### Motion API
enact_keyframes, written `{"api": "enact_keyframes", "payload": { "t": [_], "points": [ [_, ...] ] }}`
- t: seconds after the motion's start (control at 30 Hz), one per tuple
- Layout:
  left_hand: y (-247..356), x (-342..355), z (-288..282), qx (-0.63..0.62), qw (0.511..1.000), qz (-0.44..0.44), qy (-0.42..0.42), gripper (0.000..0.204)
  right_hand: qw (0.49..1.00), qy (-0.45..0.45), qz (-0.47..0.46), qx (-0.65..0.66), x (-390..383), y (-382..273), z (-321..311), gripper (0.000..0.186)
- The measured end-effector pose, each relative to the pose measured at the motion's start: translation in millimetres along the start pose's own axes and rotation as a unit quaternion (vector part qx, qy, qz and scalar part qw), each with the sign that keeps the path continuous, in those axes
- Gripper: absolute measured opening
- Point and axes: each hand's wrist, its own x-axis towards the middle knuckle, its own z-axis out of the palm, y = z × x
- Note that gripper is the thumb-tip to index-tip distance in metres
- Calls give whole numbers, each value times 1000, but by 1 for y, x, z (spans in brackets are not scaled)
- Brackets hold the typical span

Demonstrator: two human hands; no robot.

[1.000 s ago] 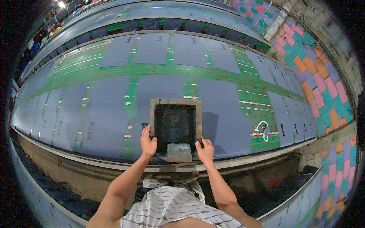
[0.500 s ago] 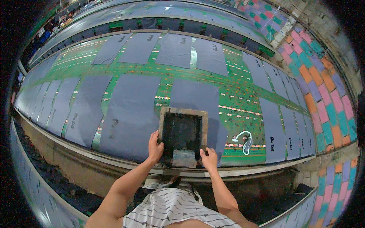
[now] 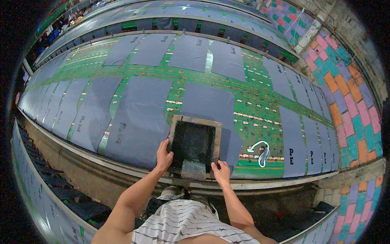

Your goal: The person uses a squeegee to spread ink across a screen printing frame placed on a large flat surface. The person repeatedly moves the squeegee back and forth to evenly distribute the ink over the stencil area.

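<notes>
A wooden screen-printing frame (image 3: 218,140) with a dark mesh sits over a blue-grey fabric panel (image 3: 208,99) near the table's front edge. My left hand (image 3: 164,156) grips the frame's left side, fingers wrapped on the outer edge. The lower right side of the frame is pinched in my right hand (image 3: 221,171). Inside the frame, at its near end, rests a flat grey squeegee-like piece (image 3: 193,170). Whatever lies beneath the frame is hidden.
The long green printing table (image 3: 256,97) carries rows of blue-grey panels, several with dark prints. A white, curved cord-like thing (image 3: 264,153) lies to the right. Another long table (image 3: 162,14) runs behind; a painted brick floor (image 3: 341,89) is at right.
The frame has turned slightly clockwise, its right side and my right hand coming a little nearer. Both hands keep their grip. The whole view has shifted a little.
</notes>
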Motion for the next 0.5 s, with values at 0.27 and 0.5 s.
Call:
{"api": "enact_keyframes", "payload": {
  "t": [0.27,0.5],
  "points": [
    [-14,6,-6,20,1000,-3,0,64,1000,16,-20,-2,1,5,16,45],
    [-15,6,-9,47,999,7,-7,65,1000,-10,6,-9,-2,-11,7,64]
  ]
}}
